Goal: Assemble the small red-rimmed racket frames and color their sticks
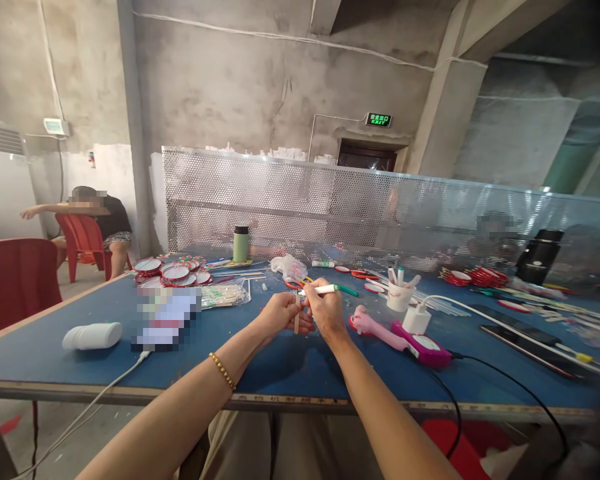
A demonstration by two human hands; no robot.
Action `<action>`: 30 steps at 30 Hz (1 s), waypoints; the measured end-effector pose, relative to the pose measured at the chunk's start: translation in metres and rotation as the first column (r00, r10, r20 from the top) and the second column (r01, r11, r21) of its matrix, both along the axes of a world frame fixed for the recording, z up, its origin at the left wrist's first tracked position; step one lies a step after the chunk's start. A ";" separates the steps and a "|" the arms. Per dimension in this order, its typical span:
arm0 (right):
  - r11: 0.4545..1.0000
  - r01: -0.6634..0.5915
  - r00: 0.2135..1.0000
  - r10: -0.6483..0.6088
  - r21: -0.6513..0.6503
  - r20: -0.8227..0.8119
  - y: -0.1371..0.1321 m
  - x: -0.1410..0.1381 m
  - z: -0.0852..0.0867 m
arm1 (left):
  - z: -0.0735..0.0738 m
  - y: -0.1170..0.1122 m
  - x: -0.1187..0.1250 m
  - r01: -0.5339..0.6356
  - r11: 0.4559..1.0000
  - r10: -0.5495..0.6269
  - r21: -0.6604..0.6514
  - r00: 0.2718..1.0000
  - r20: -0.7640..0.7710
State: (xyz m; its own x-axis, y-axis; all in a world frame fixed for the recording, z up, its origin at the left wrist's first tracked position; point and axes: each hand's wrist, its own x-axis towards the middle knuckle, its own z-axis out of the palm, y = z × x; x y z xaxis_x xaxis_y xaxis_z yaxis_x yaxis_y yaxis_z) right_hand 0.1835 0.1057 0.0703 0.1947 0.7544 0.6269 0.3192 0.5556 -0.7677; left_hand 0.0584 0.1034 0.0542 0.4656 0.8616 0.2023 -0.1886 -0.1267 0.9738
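A blue table (290, 368) spans the lower frame before you. At center frame, your right hand (329, 312) and left hand (280, 312) work close together, the one pinching a white marker (325, 289), the other a slim wooden stick (297, 323), upright beside the marker's tip.

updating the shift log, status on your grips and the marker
Left grip: holding stick. Right grip: holding marker close to stick's top. Bag beyond, not blocking.

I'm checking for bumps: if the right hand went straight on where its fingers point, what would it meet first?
Most likely the wooden stick held in the left hand, though depth here is unclear.
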 end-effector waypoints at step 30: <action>0.999 0.034 0.999 -0.034 -0.002 0.000 0.000 0.001 0.000 | -0.001 0.000 -0.001 0.000 1.000 0.000 0.000 1.000 -0.010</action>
